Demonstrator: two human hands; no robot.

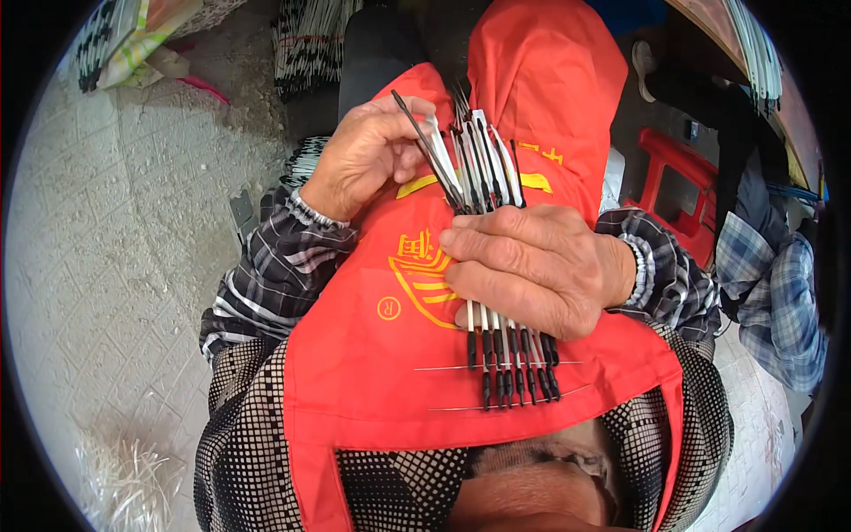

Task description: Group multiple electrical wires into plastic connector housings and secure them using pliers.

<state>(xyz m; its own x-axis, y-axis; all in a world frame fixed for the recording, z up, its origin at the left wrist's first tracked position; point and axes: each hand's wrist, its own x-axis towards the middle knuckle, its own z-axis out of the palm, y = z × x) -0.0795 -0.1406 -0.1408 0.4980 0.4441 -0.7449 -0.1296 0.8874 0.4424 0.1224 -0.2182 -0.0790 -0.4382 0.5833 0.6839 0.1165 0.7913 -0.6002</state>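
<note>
Black-and-white slim strips (pixel 484 164) form a fanned bundle above the red apron (pixel 346 390), clasped midway by the right hand (pixel 536 266); 2 thin wires (pixel 443 368) cross near its lower ends. At the upper end, the left hand (pixel 368 155) curls beside a dark rod (pixel 407 113); whether it grips, I cannot tell. Pale tiled floor (pixel 115 248) spreads leftward; rightward stands a red stool (pixel 678 154).

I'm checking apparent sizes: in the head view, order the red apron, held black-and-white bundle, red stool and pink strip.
1. Red apron
2. Held bundle
3. Red stool
4. Pink strip
The stool sits farther off, so true sizes are unsure.
</note>
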